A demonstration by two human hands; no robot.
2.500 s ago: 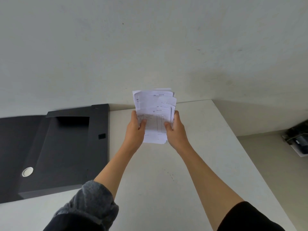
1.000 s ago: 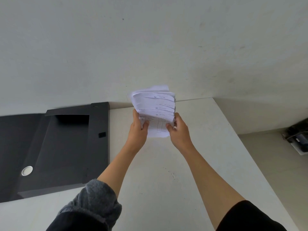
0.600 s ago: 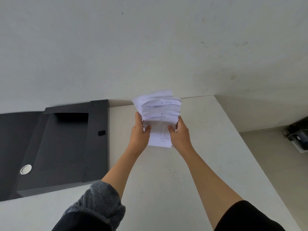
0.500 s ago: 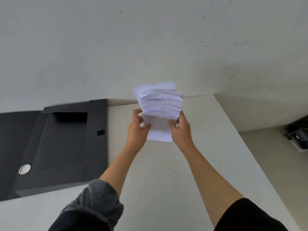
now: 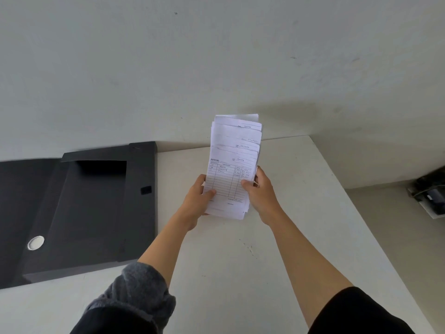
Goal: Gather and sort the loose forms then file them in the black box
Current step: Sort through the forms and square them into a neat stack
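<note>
Both hands, left hand [image 5: 197,200] and right hand [image 5: 261,196], hold a closed grip on the staggered stack of forms [image 5: 233,165], raised above the white worktop [image 5: 301,213], right of the open black box [image 5: 96,208].

Black box [image 5: 91,208] lies left of the forms [image 5: 232,167].

Two bare forearms run from the bottom of the frame toward its centre. The left arm's sleeve [image 5: 137,295], at the lower left, is grey knit fabric bunched in thick folds near the elbow, with black cloth beneath it. The right arm's sleeve [image 5: 361,314], at the lower right, is plain black and smooth-edged.
</note>
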